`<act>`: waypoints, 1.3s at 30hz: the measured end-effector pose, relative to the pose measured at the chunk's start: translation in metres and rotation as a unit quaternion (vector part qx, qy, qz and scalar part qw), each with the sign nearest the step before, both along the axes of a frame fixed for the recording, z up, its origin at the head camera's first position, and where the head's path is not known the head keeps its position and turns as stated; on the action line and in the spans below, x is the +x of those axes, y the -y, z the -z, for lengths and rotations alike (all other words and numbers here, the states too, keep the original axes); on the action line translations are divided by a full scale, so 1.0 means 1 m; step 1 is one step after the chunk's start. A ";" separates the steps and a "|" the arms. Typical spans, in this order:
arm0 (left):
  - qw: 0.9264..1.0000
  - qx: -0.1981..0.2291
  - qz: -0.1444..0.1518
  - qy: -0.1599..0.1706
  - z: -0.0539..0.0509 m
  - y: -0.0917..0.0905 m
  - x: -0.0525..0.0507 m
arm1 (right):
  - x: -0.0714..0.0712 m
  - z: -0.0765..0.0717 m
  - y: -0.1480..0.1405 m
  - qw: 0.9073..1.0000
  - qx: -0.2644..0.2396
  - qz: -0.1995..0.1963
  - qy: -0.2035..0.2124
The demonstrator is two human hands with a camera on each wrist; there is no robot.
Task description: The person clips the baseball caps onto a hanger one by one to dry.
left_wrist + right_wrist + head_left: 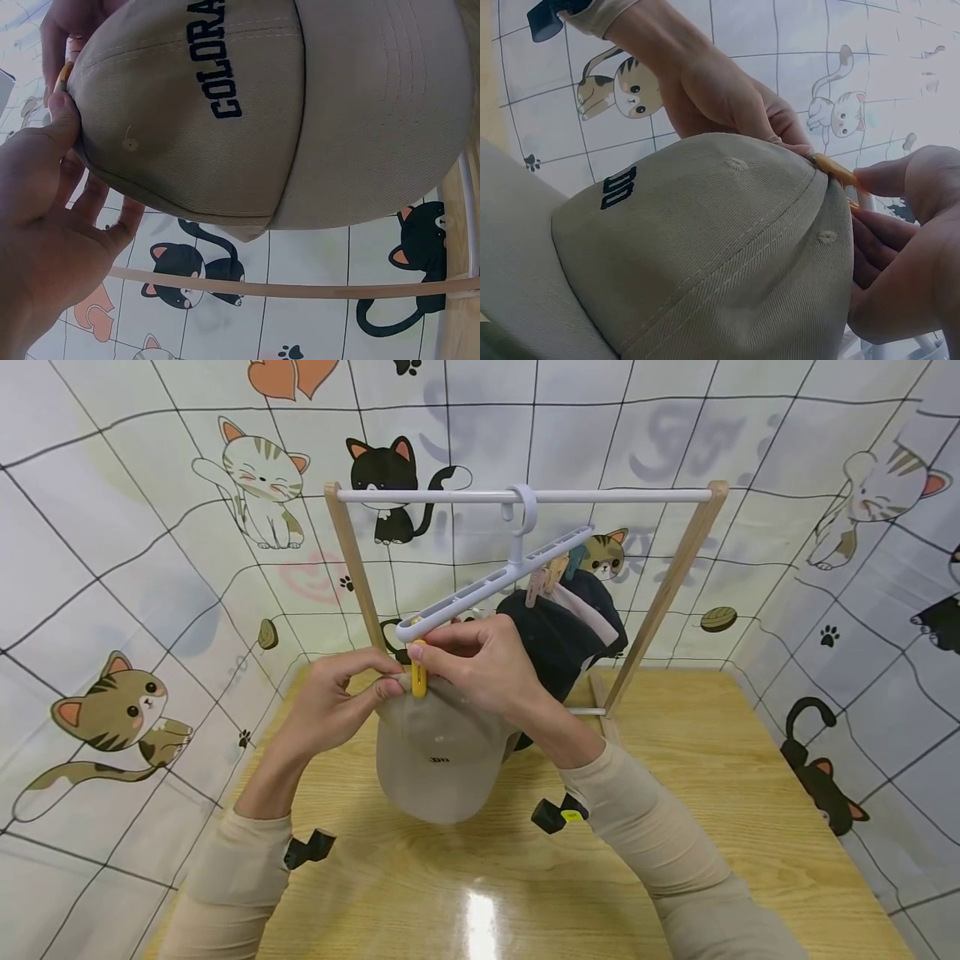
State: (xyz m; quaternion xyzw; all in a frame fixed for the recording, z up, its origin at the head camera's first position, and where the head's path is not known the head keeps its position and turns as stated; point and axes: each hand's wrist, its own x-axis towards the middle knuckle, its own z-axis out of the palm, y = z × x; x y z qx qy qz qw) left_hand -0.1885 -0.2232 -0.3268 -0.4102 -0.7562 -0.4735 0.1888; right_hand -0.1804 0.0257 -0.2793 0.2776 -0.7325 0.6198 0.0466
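A beige baseball cap (442, 752) with dark lettering hangs brim-down below the low left end of a pale hanger (480, 589). My left hand (330, 697) pinches the cap's top fabric between thumb and fingers. With thumb and fingers my right hand (487, 664) pinches a yellow clothespin (419, 672), whose lower end sits over the cap's crown. In the right wrist view the clothespin (834, 169) meets the cap (727, 232) right beside the left hand's fingertips. The cap's lettering (208, 60) shows large in the left wrist view.
The hanger hooks over a white rod (615, 496) between wooden posts (667, 593). From its raised right end hangs a dark cap (547, 627), near several clothespins (555, 575). Beneath is a wooden table (712, 827), with cat-print cloth (225, 568) around it.
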 end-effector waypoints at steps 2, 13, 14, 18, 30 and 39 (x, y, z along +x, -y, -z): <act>1.000 0.002 -0.002 0.000 0.001 0.000 0.000 | 0.001 0.000 0.000 1.000 0.004 0.001 -0.001; 1.000 -0.008 0.007 0.021 0.005 0.002 -0.004 | 0.000 0.004 0.000 0.999 0.030 0.011 -0.003; 1.000 -0.010 0.008 0.023 0.005 0.002 -0.004 | 0.000 0.004 0.000 1.000 0.029 0.009 -0.002; 0.999 -0.010 0.010 0.031 0.009 0.004 -0.006 | -0.001 0.007 0.000 0.999 0.036 0.001 -0.007; 0.995 0.068 -0.064 0.039 0.023 0.001 -0.006 | -0.005 0.011 -0.004 0.999 0.050 -0.014 -0.010; 0.983 0.141 -0.107 0.042 0.033 -0.018 0.006 | -0.006 0.016 -0.010 0.997 0.077 -0.020 -0.019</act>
